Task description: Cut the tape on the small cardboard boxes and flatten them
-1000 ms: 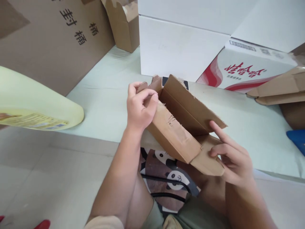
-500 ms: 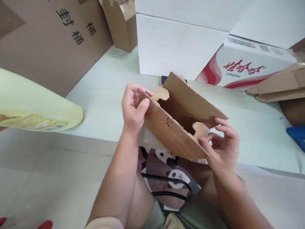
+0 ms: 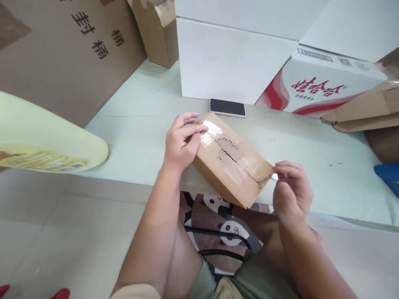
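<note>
A small brown cardboard box (image 3: 229,166) with torn clear tape on its top is held closed over the front edge of a pale green table (image 3: 143,124). My left hand (image 3: 181,143) grips its far left end, fingers laid over the top. My right hand (image 3: 291,191) pinches the box's near right corner, fingers curled together. Below the box I see my lap and a panda-print cloth (image 3: 218,216).
A dark phone (image 3: 227,107) lies flat on the table just behind the box. Behind it stand a white box (image 3: 230,62), a red-and-white printed carton (image 3: 321,89) and big brown cartons (image 3: 68,54). A pale yellow container (image 3: 46,141) juts in from the left. Something blue (image 3: 388,176) sits at the right edge.
The box's lid stood open a second ago; its side tabs were folded in and the lid is now shut flat. The phone behind it has come into sight.
</note>
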`<state>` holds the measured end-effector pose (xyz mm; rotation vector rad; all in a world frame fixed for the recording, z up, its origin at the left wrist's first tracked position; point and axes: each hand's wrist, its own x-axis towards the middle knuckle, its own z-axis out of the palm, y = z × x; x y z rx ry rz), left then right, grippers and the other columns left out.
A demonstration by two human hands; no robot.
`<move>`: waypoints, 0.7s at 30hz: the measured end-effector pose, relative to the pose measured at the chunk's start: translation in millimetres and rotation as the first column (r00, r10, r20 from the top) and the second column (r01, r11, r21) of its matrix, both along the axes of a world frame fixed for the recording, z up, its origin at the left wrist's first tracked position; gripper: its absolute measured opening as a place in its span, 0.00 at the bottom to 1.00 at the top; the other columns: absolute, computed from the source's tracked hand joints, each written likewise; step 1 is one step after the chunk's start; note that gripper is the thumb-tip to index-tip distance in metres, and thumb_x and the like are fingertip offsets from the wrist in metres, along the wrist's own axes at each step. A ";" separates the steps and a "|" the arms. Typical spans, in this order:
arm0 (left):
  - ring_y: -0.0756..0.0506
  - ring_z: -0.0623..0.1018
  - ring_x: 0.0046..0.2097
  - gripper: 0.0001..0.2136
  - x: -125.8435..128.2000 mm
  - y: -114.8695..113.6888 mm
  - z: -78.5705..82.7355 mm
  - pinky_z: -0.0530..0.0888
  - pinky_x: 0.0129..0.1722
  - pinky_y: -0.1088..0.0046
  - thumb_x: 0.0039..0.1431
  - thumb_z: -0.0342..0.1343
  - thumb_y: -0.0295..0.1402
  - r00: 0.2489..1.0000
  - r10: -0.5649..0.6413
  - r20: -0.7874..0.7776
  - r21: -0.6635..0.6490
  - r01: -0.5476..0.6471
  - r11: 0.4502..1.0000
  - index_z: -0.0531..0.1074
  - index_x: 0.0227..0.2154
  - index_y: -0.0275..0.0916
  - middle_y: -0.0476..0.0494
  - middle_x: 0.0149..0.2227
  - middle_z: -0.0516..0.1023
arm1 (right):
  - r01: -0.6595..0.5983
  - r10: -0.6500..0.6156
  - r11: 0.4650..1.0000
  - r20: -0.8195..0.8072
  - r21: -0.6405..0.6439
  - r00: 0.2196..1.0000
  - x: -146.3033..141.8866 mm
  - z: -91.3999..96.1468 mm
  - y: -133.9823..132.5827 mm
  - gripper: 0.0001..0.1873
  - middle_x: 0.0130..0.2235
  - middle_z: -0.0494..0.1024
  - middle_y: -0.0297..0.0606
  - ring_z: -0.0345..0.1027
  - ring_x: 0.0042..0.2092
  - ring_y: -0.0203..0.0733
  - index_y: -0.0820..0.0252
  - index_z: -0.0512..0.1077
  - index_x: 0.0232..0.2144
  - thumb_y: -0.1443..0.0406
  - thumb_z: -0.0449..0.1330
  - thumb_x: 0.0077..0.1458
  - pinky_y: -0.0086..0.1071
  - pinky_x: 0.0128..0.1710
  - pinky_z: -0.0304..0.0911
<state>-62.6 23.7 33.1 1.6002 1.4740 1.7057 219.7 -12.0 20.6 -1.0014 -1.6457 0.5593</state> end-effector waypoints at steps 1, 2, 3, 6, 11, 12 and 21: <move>0.40 0.74 0.53 0.10 -3.1 1.3 -1.4 0.70 0.58 0.56 0.51 0.55 0.26 1.000 0.020 0.022 -0.009 -0.019 1.000 0.81 0.28 0.45 0.44 0.49 0.75 | 0.040 -0.043 0.998 -0.062 -0.050 0.997 0.1 -4.6 1.9 0.11 0.45 0.74 0.39 0.70 0.46 0.46 0.50 0.74 0.44 0.61 0.57 0.59 0.43 0.46 0.66; 0.40 0.74 0.53 0.10 -6.5 2.8 -3.0 0.70 0.58 0.56 0.50 0.55 0.26 0.997 0.050 0.050 -0.021 -0.049 0.999 0.81 0.28 0.45 0.44 0.48 0.75 | 0.055 -0.067 0.992 -0.096 -0.117 0.993 0.6 -8.9 3.8 0.12 0.45 0.73 0.39 0.70 0.45 0.45 0.50 0.72 0.45 0.60 0.57 0.59 0.42 0.45 0.66; 0.40 0.73 0.54 0.11 -9.9 4.4 -4.7 0.70 0.58 0.56 0.50 0.55 0.26 0.992 0.090 0.084 -0.035 -0.088 0.996 0.81 0.28 0.45 0.44 0.48 0.75 | 0.045 -0.066 0.978 -0.099 -0.202 0.993 1.4 -12.6 5.5 0.12 0.44 0.74 0.39 0.70 0.44 0.44 0.51 0.71 0.46 0.59 0.57 0.60 0.41 0.45 0.67; 0.40 0.73 0.54 0.12 -16.4 9.1 -9.4 0.69 0.58 0.57 0.49 0.52 0.25 0.951 0.224 0.212 -0.082 -0.211 0.974 0.81 0.28 0.43 0.45 0.45 0.76 | -0.129 0.116 0.894 -0.057 -0.429 0.992 5.2 -18.5 6.2 0.14 0.40 0.77 0.40 0.72 0.43 0.45 0.54 0.70 0.47 0.56 0.53 0.63 0.44 0.47 0.69; 0.42 0.77 0.48 0.09 -7.3 11.9 -11.2 0.72 0.51 0.65 0.51 0.53 0.28 0.884 0.298 0.361 -0.174 -0.250 0.953 0.79 0.27 0.41 0.45 0.38 0.79 | -0.293 0.272 0.916 -0.111 -0.273 0.956 6.5 -18.3 -1.4 0.18 0.48 0.75 0.44 0.71 0.50 0.50 0.51 0.72 0.47 0.52 0.55 0.60 0.47 0.50 0.68; 0.43 0.77 0.45 0.07 -4.1 11.5 -11.0 0.74 0.47 0.66 0.52 0.54 0.30 0.875 0.294 0.385 -0.219 -0.223 0.950 0.78 0.27 0.41 0.45 0.36 0.79 | -0.261 0.233 0.943 -0.152 -0.206 0.961 5.8 -17.7 -2.2 0.18 0.52 0.73 0.44 0.70 0.53 0.51 0.49 0.71 0.48 0.51 0.56 0.59 0.47 0.51 0.68; 0.41 0.79 0.40 0.22 13.2 0.7 -13.6 0.75 0.35 0.68 0.53 0.58 0.55 0.828 -0.149 0.540 -0.379 0.397 0.836 0.76 0.43 0.45 0.41 0.38 0.79 | -0.085 0.090 0.995 -0.115 0.048 0.989 -0.9 -0.6 -2.1 0.33 0.72 0.41 0.19 0.50 0.68 0.48 0.24 0.51 0.63 0.53 0.53 0.57 0.52 0.58 0.63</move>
